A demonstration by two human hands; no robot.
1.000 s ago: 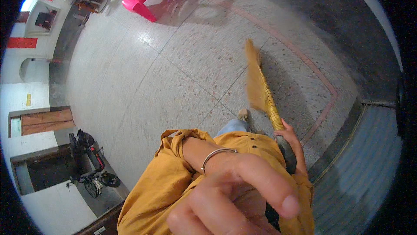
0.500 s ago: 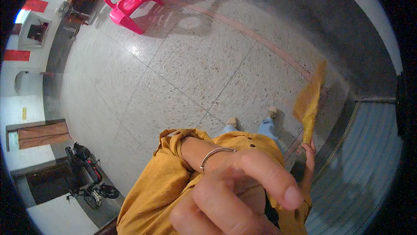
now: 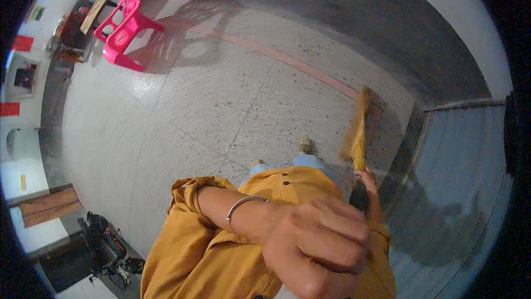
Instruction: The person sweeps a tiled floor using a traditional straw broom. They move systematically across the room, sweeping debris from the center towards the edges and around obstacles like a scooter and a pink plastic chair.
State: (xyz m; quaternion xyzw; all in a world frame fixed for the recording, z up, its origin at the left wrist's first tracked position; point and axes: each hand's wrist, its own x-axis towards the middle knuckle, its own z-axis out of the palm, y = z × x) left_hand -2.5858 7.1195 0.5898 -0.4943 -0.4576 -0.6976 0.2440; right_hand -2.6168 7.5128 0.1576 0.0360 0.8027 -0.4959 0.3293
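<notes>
A broom (image 3: 360,133) with a yellow-brown bristle head slants down to the floor at my right, its bristles near the reddish strip. My right hand (image 3: 365,178) is closed round it just above the yellow bound part. Above that hand, a short dark stretch of handle runs up behind my left hand (image 3: 318,238). My left hand, close to the camera with a silver bangle at the wrist, is curled into a fist at the handle's upper end; the part inside the fist is hidden.
A pink plastic chair (image 3: 127,28) stands at the far left beside a wooden-topped table (image 3: 99,8). A black electric scooter (image 3: 108,249) is at the lower left. Grey walls (image 3: 420,39) bound the far side; a bluish striped panel (image 3: 442,172) lies at right. Dark specks dot the floor (image 3: 221,94).
My left hand has turned and its fingers have curled in more tightly. The broom head and right hand have shifted left in view. The whole room has also shifted as my head turned.
</notes>
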